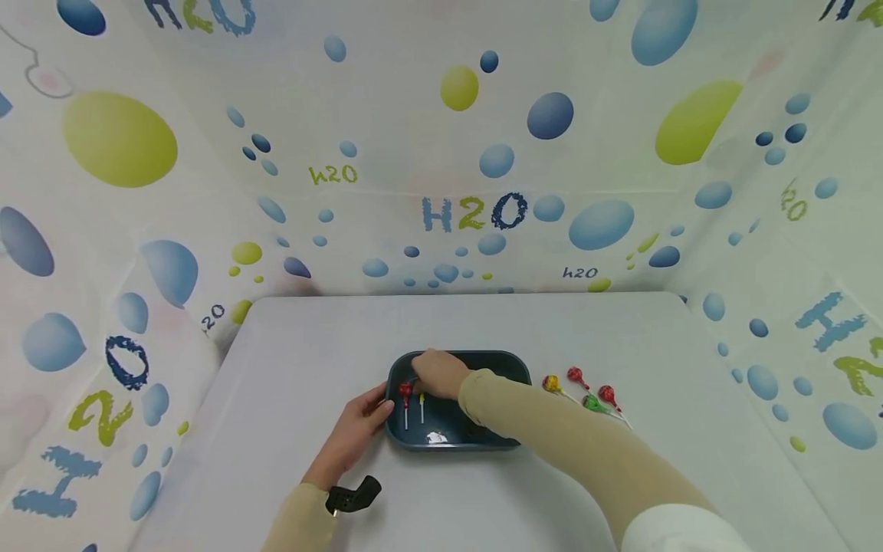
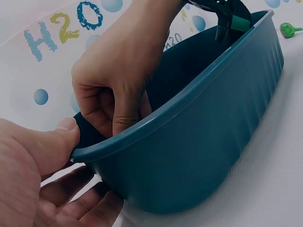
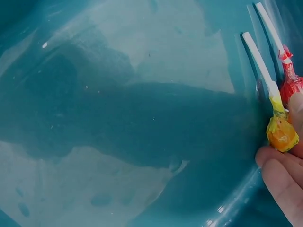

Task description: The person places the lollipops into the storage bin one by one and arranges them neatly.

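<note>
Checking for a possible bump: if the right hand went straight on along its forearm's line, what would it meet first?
Probably the tray's left end wall: in the head view the right hand points toward it, and the left hand grips that end. The gap is hard to judge.

Beyond the far edge of my white table [image 1: 310, 330], I see a white curtain [image 1: 400, 146] printed with blue drops [image 1: 602, 225], lime-green drops [image 1: 698, 123] and multicoloured "H2O" lettering [image 1: 473, 212]; the same print reaches round to the table's left and right sides.

Pale H2O-printed sheeting [image 1: 400, 115] behind and beside white table [image 1: 310, 330].
</note>
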The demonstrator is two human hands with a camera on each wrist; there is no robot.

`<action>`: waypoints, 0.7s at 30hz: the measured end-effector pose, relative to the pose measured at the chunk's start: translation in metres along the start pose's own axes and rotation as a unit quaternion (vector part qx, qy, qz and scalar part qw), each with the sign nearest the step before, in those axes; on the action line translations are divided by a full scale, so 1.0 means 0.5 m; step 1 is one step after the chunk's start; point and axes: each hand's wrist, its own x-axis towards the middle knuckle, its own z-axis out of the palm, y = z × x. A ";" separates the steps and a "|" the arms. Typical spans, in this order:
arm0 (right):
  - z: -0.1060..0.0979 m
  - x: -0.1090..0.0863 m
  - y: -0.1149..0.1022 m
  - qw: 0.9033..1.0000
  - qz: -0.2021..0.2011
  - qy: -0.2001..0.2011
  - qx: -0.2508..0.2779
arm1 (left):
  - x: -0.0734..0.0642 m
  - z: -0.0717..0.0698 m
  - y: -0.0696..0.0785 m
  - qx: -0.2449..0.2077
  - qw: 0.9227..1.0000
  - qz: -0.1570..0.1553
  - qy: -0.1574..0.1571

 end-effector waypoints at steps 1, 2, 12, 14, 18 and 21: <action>0.000 0.000 0.000 1.000 -0.001 0.000 -0.002 | 0.000 0.000 0.001 0.001 1.000 0.001 0.000; 0.000 0.000 -0.001 1.000 -0.001 0.000 -0.002 | -0.001 -0.001 0.002 0.001 1.000 0.002 -0.001; -0.007 -0.006 -0.011 1.000 0.011 -0.008 -0.002 | -0.010 -0.008 0.003 -0.007 1.000 0.004 -0.007; -0.007 -0.006 -0.014 1.000 0.017 -0.010 -0.001 | -0.013 -0.010 0.003 -0.008 1.000 0.004 -0.009; -0.008 -0.012 -0.020 1.000 0.020 -0.011 0.005 | -0.019 -0.012 0.004 -0.006 1.000 0.002 -0.010; -0.015 -0.020 -0.024 1.000 0.017 -0.008 0.008 | -0.024 -0.015 0.005 -0.002 1.000 0.003 -0.012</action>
